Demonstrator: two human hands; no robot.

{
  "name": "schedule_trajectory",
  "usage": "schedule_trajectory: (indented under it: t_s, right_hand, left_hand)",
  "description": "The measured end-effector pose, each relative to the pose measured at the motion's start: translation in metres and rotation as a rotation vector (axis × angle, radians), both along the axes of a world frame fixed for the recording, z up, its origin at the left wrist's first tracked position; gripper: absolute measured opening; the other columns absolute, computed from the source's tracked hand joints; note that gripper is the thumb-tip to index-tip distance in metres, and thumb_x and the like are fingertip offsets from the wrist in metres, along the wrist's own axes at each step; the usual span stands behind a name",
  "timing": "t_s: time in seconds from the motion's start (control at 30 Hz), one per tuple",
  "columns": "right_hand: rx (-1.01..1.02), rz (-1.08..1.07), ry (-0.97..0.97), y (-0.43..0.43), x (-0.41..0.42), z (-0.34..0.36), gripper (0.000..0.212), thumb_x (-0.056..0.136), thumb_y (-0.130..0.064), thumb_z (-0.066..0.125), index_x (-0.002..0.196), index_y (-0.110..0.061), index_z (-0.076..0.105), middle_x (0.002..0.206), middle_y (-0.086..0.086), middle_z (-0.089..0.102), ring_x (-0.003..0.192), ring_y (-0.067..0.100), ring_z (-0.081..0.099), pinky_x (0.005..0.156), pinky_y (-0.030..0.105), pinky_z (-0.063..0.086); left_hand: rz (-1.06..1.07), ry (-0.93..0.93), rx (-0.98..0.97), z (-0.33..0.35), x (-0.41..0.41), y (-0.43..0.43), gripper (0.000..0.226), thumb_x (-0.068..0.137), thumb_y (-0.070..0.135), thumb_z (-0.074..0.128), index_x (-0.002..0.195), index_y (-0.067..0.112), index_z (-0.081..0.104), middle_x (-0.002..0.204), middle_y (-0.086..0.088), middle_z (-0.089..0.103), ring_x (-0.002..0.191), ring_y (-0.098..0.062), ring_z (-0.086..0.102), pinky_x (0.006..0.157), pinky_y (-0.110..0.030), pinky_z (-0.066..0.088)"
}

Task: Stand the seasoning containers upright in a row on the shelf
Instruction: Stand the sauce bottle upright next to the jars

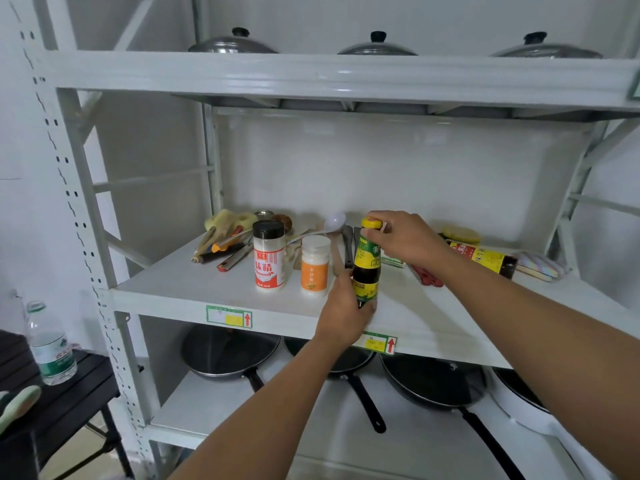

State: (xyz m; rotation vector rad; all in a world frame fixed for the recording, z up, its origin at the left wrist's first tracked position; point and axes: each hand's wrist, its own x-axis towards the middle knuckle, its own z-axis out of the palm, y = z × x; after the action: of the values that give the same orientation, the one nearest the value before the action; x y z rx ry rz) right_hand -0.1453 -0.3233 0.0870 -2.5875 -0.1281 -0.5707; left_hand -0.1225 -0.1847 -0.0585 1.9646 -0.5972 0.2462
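Note:
A dark sauce bottle [367, 261] with a yellow cap and green-yellow label stands upright near the front of the white shelf [194, 289]. My left hand [343, 310] grips its base and my right hand [405, 239] holds its neck and cap. To its left stand a small white jar with an orange label [314, 265] and a taller shaker with a black lid and red label [268, 254], both upright. Another dark bottle with a yellow cap [481, 252] lies on its side at the right, partly behind my right arm.
Spoons, knives and other utensils [228, 244] lie heaped at the back left of the shelf, a shiny packet [540, 266] at the right. Pans [228, 355] fill the shelf below, pot lids [377, 46] the one above. A water bottle [52, 344] stands on a black table at left.

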Motion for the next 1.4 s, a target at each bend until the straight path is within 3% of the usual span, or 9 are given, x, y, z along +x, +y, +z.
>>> schedule_trajectory:
  t_s: [0.1,0.2,0.27,0.37,0.53,0.67,0.8,1.03,1.4]
  right_hand:
    - [0.132,0.021,0.005,-0.002,0.007,-0.019,0.038,0.098,-0.04,0.064,0.135,-0.037,0.056,0.097,-0.007,0.069,0.087,0.017,0.068,0.079,0.034,0.057]
    - [0.185,0.005,-0.008,-0.007,0.013,-0.043,0.062,0.092,-0.041,0.073,0.145,-0.041,0.042,0.1,-0.016,0.064,0.093,0.012,0.066,0.081,0.034,0.056]
    - [0.258,-0.034,0.041,-0.012,0.017,-0.063,0.068,0.085,-0.049,0.079,0.143,-0.036,0.046,0.104,-0.015,0.066,0.097,0.012,0.068,0.086,0.04,0.057]
    - [0.346,-0.007,0.138,-0.023,0.021,-0.104,0.066,0.078,-0.05,0.084,0.136,-0.033,0.057,0.111,-0.011,0.072,0.101,0.012,0.071,0.094,0.048,0.057]
    - [0.431,0.017,0.15,-0.031,0.027,-0.142,0.042,0.084,-0.028,0.084,0.124,-0.026,0.069,0.111,-0.008,0.077,0.104,0.008,0.072,0.104,0.046,0.052]
    - [0.412,-0.042,0.154,-0.021,0.028,-0.136,0.049,0.081,-0.042,0.085,0.125,-0.031,0.066,0.099,-0.009,0.074,0.093,0.012,0.07,0.087,0.038,0.055]
    - [0.255,-0.095,0.099,-0.008,0.028,-0.137,0.036,0.083,-0.05,0.078,0.109,-0.029,0.065,0.09,-0.01,0.065,0.082,0.008,0.062,0.066,0.032,0.045]
    - [0.376,-0.02,0.069,-0.02,0.025,-0.141,0.046,0.088,-0.028,0.079,0.131,-0.027,0.064,0.114,-0.011,0.073,0.105,0.003,0.066,0.094,0.035,0.051]
    - [0.355,-0.046,0.022,-0.019,0.023,-0.143,0.052,0.08,-0.046,0.085,0.127,-0.033,0.067,0.105,-0.016,0.074,0.094,0.0,0.068,0.078,0.024,0.049]
  left_hand:
    - [0.02,0.014,-0.031,0.0,0.013,-0.001,0.058,0.092,0.017,0.073,0.142,0.02,0.044,0.134,0.001,0.06,0.122,-0.018,0.059,0.103,-0.037,0.051]
    - [0.027,0.013,-0.045,-0.004,0.022,-0.001,0.054,0.09,0.02,0.077,0.137,0.018,0.05,0.126,0.002,0.065,0.113,-0.015,0.062,0.097,-0.033,0.053]
    - [0.057,-0.004,-0.048,-0.008,0.027,-0.003,0.052,0.086,0.022,0.08,0.132,0.018,0.054,0.119,0.003,0.067,0.106,-0.013,0.063,0.092,-0.031,0.055]
    - [0.126,-0.039,-0.048,-0.013,0.03,-0.006,0.046,0.084,0.021,0.082,0.123,0.02,0.058,0.113,0.004,0.067,0.1,-0.013,0.064,0.087,-0.031,0.056]
    - [0.192,-0.062,-0.008,-0.019,0.028,-0.009,0.043,0.086,0.019,0.08,0.122,0.021,0.056,0.118,0.003,0.064,0.105,-0.017,0.063,0.088,-0.036,0.056]
    - [0.218,-0.118,0.015,-0.019,0.023,-0.01,0.05,0.088,0.011,0.076,0.132,0.017,0.052,0.13,-0.001,0.055,0.113,-0.021,0.06,0.088,-0.038,0.056]
    - [0.226,-0.153,0.039,-0.019,0.018,-0.009,0.048,0.093,0.009,0.069,0.134,0.016,0.047,0.133,-0.002,0.052,0.113,-0.022,0.059,0.086,-0.04,0.057]
    - [0.223,-0.102,0.05,-0.019,0.021,-0.008,0.038,0.092,0.017,0.074,0.125,0.019,0.055,0.12,0.003,0.063,0.107,-0.015,0.062,0.089,-0.03,0.054]
    - [0.214,-0.126,0.066,-0.022,0.024,-0.007,0.033,0.089,0.027,0.077,0.118,0.019,0.063,0.109,0.002,0.069,0.098,-0.014,0.065,0.083,-0.027,0.055]
